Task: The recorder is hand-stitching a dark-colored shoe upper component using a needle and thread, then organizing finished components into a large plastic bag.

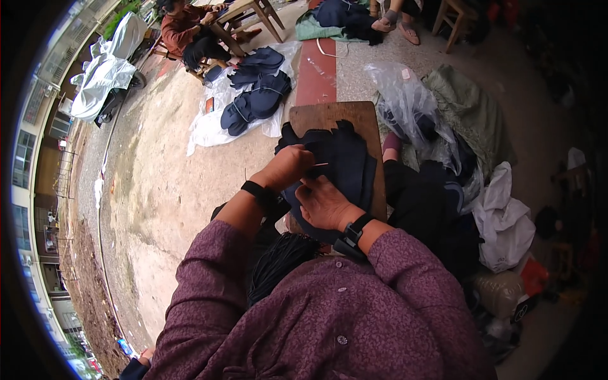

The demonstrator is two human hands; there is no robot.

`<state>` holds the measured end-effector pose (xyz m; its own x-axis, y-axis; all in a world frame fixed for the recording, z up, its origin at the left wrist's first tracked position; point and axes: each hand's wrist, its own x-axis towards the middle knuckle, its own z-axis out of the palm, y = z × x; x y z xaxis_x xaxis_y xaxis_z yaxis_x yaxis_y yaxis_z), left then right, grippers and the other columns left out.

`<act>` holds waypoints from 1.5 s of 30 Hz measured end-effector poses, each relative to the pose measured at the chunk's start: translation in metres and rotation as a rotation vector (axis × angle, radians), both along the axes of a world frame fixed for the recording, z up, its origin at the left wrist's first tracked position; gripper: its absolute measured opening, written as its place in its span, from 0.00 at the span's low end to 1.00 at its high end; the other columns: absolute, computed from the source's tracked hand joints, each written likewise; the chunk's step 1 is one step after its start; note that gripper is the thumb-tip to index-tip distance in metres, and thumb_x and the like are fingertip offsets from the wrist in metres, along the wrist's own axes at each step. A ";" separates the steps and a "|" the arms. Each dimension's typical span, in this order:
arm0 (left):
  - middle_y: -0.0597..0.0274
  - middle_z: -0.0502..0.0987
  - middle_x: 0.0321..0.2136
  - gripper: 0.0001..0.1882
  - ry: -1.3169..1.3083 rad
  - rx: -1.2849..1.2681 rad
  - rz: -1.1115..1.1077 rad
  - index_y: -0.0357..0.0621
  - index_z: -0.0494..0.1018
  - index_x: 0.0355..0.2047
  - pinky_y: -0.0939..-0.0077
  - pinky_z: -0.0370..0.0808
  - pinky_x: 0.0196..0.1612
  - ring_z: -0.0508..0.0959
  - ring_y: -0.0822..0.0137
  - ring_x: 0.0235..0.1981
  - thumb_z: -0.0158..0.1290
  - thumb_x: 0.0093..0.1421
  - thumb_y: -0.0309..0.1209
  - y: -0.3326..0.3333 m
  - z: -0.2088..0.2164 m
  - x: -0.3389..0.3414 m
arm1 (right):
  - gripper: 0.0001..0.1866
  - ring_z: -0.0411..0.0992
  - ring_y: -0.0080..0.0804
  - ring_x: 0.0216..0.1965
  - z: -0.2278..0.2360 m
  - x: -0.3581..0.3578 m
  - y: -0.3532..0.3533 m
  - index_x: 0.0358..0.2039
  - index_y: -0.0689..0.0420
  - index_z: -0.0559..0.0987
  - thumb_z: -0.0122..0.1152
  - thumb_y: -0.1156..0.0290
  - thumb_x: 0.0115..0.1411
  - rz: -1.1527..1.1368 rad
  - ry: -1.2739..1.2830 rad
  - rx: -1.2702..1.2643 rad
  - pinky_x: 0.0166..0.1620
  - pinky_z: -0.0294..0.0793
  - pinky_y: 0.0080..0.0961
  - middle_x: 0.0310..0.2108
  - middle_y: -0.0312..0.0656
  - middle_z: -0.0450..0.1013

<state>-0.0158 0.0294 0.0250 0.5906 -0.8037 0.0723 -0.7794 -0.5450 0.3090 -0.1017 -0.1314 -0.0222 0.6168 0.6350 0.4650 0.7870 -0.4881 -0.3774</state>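
I saw the dark cloth pieces (345,149) stacked mid-frame on a wooden tabletop (330,113); I judged them light, soft and apt to slide, best pinched through several layers at an edge; the left hand (290,166) was curled near a thin pale strip (321,164), the right hand (324,202) bent-fingered over the cloth; I couldn't tell what either clamped; bare wood edged the top and right; concrete ground (158,196) spread left, a white bag (503,221) sat lower right.

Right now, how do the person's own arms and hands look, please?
The left sleeve and right sleeve are purple and finely patterned. The left wristband and right wristband are black, each with a dark piece attached. The left hand and right hand wear no gloves.
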 end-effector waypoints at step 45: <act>0.47 0.63 0.59 0.26 -0.091 -0.164 0.354 0.36 0.66 0.55 0.56 0.55 0.63 0.60 0.50 0.62 0.52 0.57 0.36 -0.055 -0.041 -0.109 | 0.03 0.74 0.49 0.30 0.022 0.083 -0.073 0.28 0.60 0.71 0.55 0.76 0.52 0.018 0.093 -0.402 0.34 0.77 0.38 0.29 0.51 0.69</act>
<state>-0.1251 -0.0260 -0.0162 0.8144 -0.5250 0.2473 -0.5803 -0.7342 0.3524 -0.0192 -0.2039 -0.0005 0.6319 0.7656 0.1206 0.7682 -0.5979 -0.2289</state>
